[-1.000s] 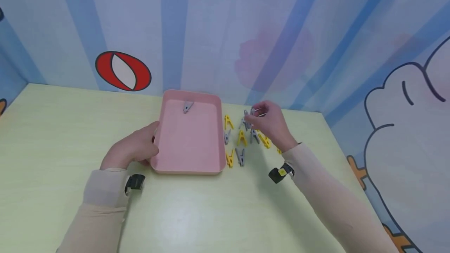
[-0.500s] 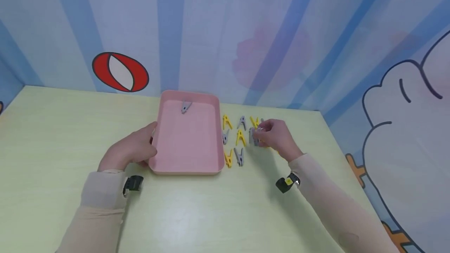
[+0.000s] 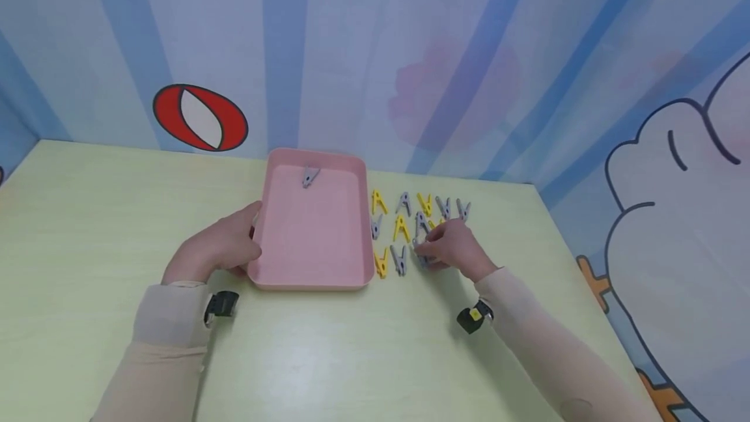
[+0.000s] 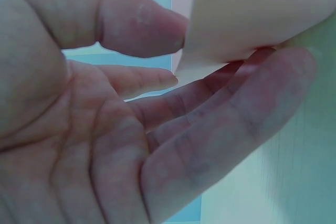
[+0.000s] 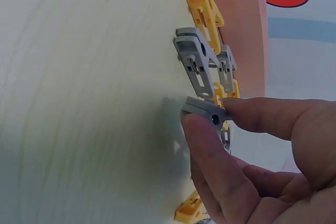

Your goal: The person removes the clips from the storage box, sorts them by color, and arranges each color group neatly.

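Note:
My right hand point(image 3: 454, 247) pinches a grey clothespin point(image 5: 207, 109) between thumb and fingertips, close over the table at the near right of a group of clothespins. Right beside it in the right wrist view lies another grey clothespin point(image 5: 195, 61), with a yellow clothespin point(image 5: 205, 14) past that. My left hand point(image 3: 219, 246) grips the left side of a pink tray point(image 3: 313, 233); the left wrist view has the thumb at its wall and the fingers beneath. One grey clothespin point(image 3: 310, 177) lies inside the tray, near its far end.
Several yellow and grey clothespins, such as a yellow clothespin point(image 3: 401, 229) and a grey clothespin point(image 3: 463, 210), lie in rough rows right of the tray. A printed curtain point(image 3: 351, 70) rises behind the pale table point(image 3: 281, 357).
My right hand has come from the far row of clothespins toward the table's front, pinching a grey clothespin. More clothespins at the back right now show. The left hand stays at the tray.

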Tool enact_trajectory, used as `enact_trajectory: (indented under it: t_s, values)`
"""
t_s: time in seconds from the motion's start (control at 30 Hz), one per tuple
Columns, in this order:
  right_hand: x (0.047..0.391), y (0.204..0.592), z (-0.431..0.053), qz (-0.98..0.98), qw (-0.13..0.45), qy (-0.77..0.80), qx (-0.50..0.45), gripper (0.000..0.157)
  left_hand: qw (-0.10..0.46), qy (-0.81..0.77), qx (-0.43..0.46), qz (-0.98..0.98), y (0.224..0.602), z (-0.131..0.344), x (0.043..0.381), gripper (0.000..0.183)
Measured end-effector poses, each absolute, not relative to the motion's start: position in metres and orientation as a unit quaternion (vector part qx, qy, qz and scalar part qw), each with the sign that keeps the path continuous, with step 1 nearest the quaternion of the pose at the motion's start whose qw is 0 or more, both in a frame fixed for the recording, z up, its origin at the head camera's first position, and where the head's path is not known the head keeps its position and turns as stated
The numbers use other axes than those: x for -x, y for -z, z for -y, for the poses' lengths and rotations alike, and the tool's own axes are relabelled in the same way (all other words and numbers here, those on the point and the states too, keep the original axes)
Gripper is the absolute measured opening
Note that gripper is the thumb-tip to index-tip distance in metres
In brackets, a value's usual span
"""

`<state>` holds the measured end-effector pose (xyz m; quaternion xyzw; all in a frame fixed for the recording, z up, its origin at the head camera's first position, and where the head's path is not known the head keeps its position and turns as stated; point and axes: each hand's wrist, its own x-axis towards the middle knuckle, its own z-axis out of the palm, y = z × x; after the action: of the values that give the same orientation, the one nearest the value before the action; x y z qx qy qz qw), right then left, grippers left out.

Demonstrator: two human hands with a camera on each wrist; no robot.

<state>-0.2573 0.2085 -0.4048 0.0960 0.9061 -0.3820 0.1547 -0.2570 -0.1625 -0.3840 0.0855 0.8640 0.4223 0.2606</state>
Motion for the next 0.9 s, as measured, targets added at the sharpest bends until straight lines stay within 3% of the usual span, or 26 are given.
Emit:
enact_trajectory:
  t_s: [0.2, 0.5, 0.9]
  values:
    - [0.2560, 0.4083, -0.2033, -0.906, 0.157, 0.381, -0.099, 0.041, 0.257, -0.420, -0.091, -0.865, 0.3834, 0.1649, 0.2570, 0.071]
    - [0.2567, 0.4081, -0.2056, -0.916, 0.164, 0.354, -0.098, 0.023, 0.257, -0.427, -0.091, -0.862, 0.3860, 0.1635, 0.2580, 0.072]
    - [0.2582, 0.4099, -0.2047, -0.909, 0.175, 0.358, -0.123, 0.018, 0.258, -0.425, -0.091, -0.863, 0.3855, 0.1631, 0.2582, 0.073]
